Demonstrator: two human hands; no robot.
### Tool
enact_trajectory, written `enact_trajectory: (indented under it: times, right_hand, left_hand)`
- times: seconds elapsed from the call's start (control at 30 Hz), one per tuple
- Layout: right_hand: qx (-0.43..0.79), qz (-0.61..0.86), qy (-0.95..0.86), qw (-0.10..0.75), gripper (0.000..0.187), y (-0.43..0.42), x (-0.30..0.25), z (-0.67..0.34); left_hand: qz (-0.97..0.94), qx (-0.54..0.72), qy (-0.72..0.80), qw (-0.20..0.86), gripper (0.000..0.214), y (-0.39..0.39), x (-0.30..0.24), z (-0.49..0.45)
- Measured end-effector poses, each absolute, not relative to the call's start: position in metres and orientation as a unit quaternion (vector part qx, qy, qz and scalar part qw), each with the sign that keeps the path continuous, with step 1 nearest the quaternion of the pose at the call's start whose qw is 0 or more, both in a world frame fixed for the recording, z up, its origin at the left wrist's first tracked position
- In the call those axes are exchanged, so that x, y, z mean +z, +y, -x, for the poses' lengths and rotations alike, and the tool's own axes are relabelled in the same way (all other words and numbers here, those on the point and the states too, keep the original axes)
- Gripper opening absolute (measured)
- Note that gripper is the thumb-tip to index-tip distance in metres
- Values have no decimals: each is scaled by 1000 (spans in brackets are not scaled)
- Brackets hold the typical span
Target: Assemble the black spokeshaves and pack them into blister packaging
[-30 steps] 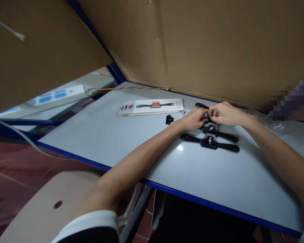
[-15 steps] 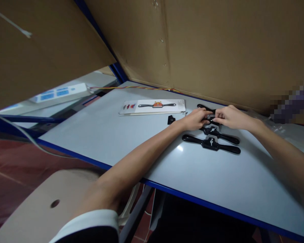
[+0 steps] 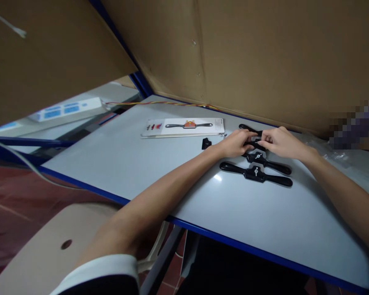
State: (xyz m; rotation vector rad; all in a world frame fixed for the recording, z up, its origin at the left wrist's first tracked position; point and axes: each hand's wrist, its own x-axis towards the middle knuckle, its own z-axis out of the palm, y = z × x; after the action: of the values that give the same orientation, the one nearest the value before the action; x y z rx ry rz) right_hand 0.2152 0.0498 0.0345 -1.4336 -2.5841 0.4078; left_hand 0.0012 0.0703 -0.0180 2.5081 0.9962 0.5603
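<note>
Both hands work at a black spokeshave (image 3: 258, 144) lying on the table. My left hand (image 3: 236, 143) grips it from the left with curled fingers, covering that handle. From the other side, my right hand (image 3: 279, 141) pinches around its middle; the fingertips hide most of the screw area. Behind it lies another black spokeshave (image 3: 248, 129), partly hidden by the hands. On the near side sit two more, a middle spokeshave (image 3: 278, 166) and a front spokeshave (image 3: 254, 173), roughly parallel, each with a silver wing screw. A small black metal piece (image 3: 206, 143) rests left of my left hand.
Flat packaging (image 3: 184, 127) printed with a spokeshave lies at the back left. Clear plastic (image 3: 335, 155) sits by my right forearm. A cardboard wall (image 3: 249, 53) bounds the table's (image 3: 209, 205) back. A power strip (image 3: 69, 110) and chair (image 3: 55, 246) are at left.
My hands stay at the same spokeshave, with small finger shifts; more of its middle shows between them. The view has moved slightly.
</note>
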Motion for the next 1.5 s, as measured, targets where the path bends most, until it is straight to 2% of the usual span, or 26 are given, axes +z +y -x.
enact_trajectory:
  times: [0.27, 0.53, 0.6, 0.73, 0.83, 0.93, 1.0, 1.17, 1.5]
  right_hand:
    - [116, 500, -856, 64, 18, 46, 29, -209]
    - [126, 475, -870, 26, 37, 51, 28, -210]
    - [127, 486, -864, 43, 37, 53, 26, -209]
    - [132, 507, -842, 126, 19, 54, 21, -207]
    - [153, 495, -840, 165, 14, 53, 17, -204]
    - [158, 491, -840, 169, 17, 53, 14, -202]
    - [146, 496, -839, 169, 19, 54, 13, -203]
    - [97, 517, -838, 146, 25, 53, 13, -209]
    - [22, 519, -854, 31, 29, 39, 28, -206]
  left_hand:
    - [-893, 201, 360, 181, 48, 69, -17, -2]
    - [-892, 200, 361, 183, 45, 67, -14, -2]
    - [-893, 197, 361, 183, 42, 66, -13, -1]
    - [-894, 191, 358, 190, 36, 65, -11, 0]
    - [-894, 189, 359, 187, 26, 66, -11, 1]
    - [-894, 193, 363, 180, 23, 67, -12, 1]
    - [-893, 195, 361, 184, 29, 67, -13, 1]
    - [-890, 189, 365, 196, 44, 67, -13, 0]
    - [-889, 195, 364, 199, 42, 68, -15, -1]
